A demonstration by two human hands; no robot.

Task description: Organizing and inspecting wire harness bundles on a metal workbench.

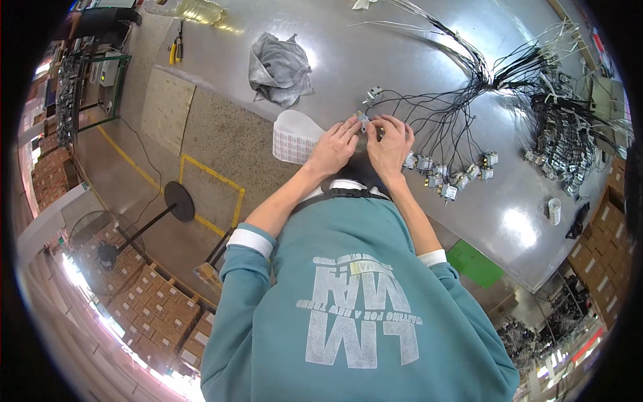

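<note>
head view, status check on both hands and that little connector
Left hand and right hand both pinching the small grey connector over the metal table. Roll of labels beside left hand. Wired connectors right of right hand, nothing blocking.

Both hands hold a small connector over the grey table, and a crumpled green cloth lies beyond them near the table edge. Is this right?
Not quite: the cloth is grey, not green, as the head view shows. The rest stands: the left hand and the right hand hold a small connector over the grey table, and the crumpled cloth lies beyond them near the table edge.
</note>
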